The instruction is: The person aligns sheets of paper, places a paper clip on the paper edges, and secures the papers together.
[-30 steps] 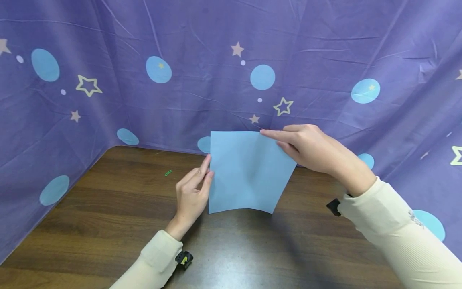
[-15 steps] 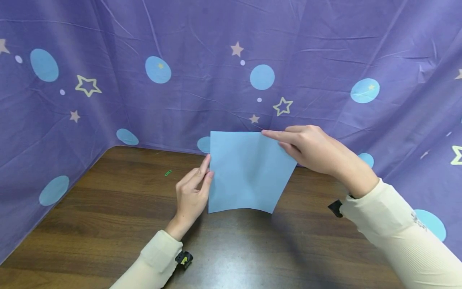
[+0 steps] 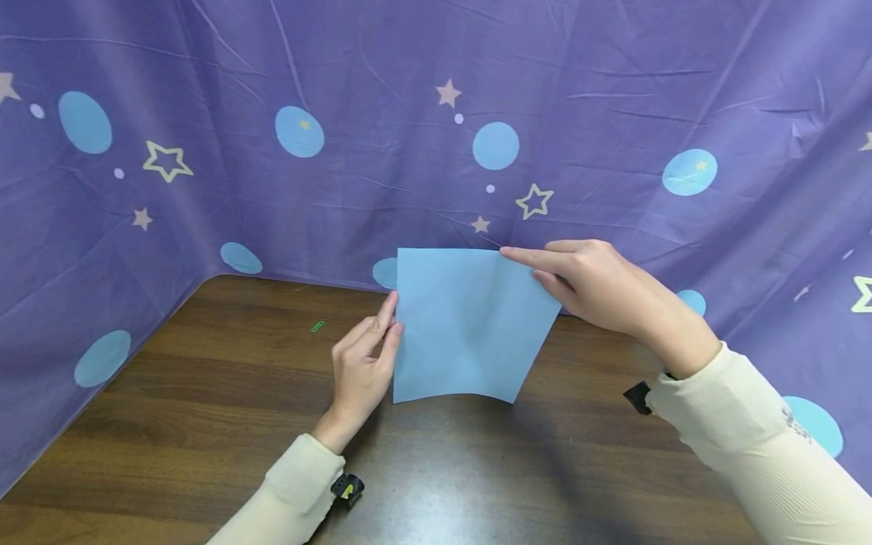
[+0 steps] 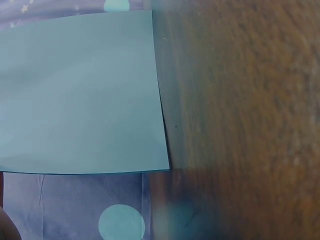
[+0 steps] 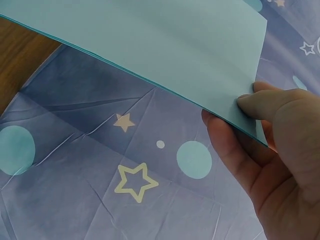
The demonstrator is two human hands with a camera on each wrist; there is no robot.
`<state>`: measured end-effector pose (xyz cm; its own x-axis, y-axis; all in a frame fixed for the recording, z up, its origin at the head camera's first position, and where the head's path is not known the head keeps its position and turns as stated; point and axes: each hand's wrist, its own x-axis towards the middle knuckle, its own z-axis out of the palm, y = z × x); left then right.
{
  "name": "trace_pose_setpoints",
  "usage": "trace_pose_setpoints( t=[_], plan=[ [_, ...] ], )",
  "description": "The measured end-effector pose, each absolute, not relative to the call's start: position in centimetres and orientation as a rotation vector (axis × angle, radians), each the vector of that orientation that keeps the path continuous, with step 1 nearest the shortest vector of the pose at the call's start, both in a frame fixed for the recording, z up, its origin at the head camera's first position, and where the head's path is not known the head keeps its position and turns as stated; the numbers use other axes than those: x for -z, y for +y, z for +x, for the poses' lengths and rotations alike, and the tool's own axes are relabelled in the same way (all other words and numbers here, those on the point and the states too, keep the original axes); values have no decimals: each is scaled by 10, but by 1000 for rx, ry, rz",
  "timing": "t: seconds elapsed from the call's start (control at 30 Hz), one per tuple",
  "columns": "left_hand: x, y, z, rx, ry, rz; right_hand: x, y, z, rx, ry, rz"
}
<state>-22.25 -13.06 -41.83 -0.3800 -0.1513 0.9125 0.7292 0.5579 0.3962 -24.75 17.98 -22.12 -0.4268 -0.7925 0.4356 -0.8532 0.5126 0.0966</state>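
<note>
A light blue sheet of paper [image 3: 470, 325] is held up above the brown table, its lower edge bowed. At the paper's left edge, my left hand [image 3: 361, 371] grips it between thumb and fingers; in the left wrist view only a bit of a finger [image 4: 7, 225] shows, at the lower left. My right hand [image 3: 599, 284] pinches the upper right corner, its index finger stretched along the top edge. The right wrist view shows the thumb [image 5: 265, 105] on the near face of the paper and other fingers behind and under its edge.
A small green paper clip [image 3: 317, 326] lies on the wooden table [image 3: 204, 416], left of the paper. Purple cloth [image 3: 381, 166] with stars and blue dots hangs behind and at the sides. Each wrist carries a small black device [image 3: 348, 490].
My right hand has shifted slightly right and down, its index fingertip sliding a little along the paper's top edge. The left hand and the paper stay nearly still.
</note>
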Motion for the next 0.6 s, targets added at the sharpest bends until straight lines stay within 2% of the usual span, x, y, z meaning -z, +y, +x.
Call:
trace_pose_setpoints(
  t=[0.6],
  plan=[
    [418, -130, -222, 1032, -1716, -480, 225, 185, -246, -239, -2304, 1337]
  ],
)
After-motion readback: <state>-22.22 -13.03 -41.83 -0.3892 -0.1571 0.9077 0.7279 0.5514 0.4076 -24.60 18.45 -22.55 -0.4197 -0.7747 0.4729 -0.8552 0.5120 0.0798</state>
